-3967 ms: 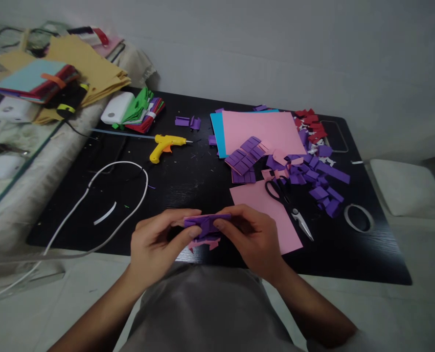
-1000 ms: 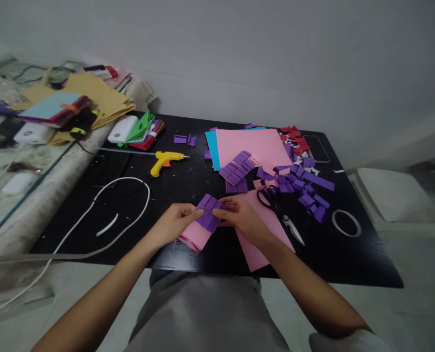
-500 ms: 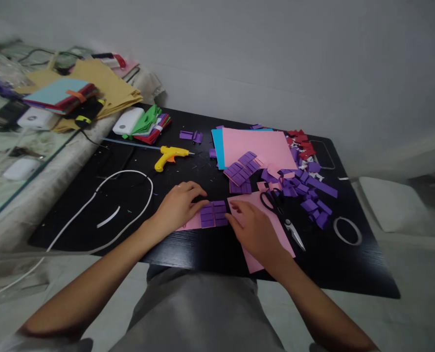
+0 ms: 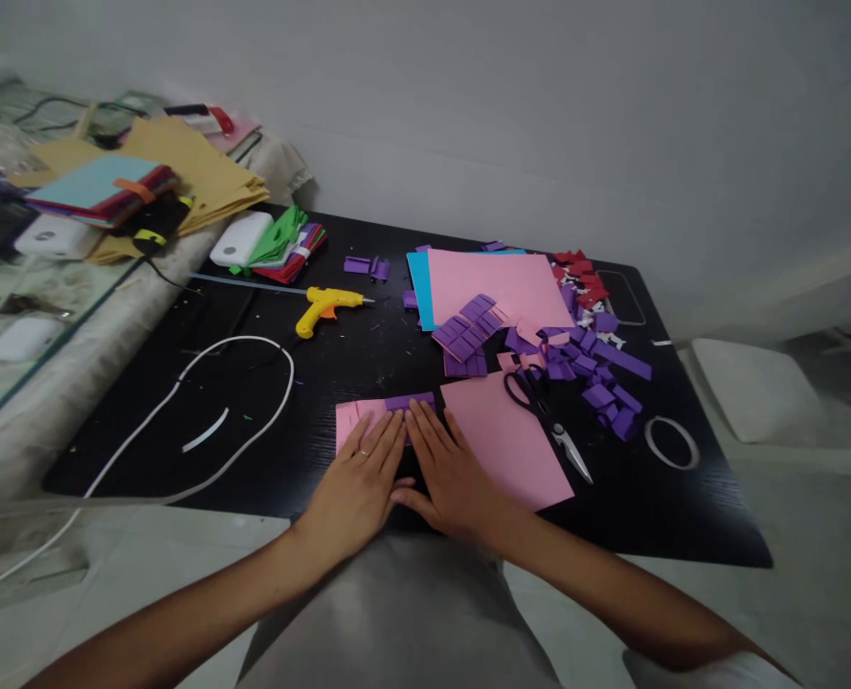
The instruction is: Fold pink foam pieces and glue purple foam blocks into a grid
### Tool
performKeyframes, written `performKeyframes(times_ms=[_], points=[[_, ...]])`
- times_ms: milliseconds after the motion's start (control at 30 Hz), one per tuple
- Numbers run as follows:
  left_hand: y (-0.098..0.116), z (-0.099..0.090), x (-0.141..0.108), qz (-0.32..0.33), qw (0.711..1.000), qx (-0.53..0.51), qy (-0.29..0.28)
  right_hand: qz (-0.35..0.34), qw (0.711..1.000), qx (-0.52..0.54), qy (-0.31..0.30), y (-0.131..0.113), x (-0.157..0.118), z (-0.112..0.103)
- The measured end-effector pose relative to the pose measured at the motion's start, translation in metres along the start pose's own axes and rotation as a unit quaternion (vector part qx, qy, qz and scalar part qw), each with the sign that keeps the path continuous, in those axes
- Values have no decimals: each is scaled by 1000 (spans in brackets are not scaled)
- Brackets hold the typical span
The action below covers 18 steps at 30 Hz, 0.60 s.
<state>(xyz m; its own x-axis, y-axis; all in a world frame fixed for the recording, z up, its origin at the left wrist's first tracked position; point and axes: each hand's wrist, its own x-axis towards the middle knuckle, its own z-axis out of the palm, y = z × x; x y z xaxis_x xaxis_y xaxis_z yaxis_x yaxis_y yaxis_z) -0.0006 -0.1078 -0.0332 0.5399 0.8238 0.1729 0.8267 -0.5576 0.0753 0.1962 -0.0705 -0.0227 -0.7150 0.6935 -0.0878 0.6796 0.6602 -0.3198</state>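
Both hands lie flat, side by side, on a pink paper strip (image 4: pixel 350 418) with purple folded paper pieces (image 4: pixel 405 402) on its right part. My left hand (image 4: pixel 357 488), a ring on one finger, spreads its fingers over the strip and the purple pieces. Fingers of my right hand (image 4: pixel 450 474) stretch across the purple pieces and hide most of them. Beside that hand is a pink paper sheet (image 4: pixel 515 440), with black-handled scissors (image 4: pixel 558 431) lying across its right edge. Finished-looking pink and purple paper panels (image 4: pixel 468 330) rest farther back.
A yellow glue gun (image 4: pixel 328 308) lies left of centre, near a looped white cable (image 4: pixel 292 373). Loose purple paper pieces (image 4: pixel 601 368), red pieces (image 4: pixel 583 277) and a tape ring (image 4: pixel 672 443) are at right. Pink sheets (image 4: pixel 501 282) lie at the back. A glass-topped surface (image 4: pixel 9 383) adjoins on the left.
My hands have come from either side of the purple pieces to lie flat on top of them, fingers together at the middle. The view has shifted slightly.
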Motion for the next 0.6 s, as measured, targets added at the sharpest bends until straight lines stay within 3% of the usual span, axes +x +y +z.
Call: performKeyframes(times_ms=[333,500,600], points=[[-4,0,2,28,999,36,4,-12,998,-1,67,1,9,-3],[-6,0,2,30,999,18,6,-13,999,19,38,2,16,-2],[-13,-8,1,32,998,-25,38,-16,999,18,24,4,16,0]])
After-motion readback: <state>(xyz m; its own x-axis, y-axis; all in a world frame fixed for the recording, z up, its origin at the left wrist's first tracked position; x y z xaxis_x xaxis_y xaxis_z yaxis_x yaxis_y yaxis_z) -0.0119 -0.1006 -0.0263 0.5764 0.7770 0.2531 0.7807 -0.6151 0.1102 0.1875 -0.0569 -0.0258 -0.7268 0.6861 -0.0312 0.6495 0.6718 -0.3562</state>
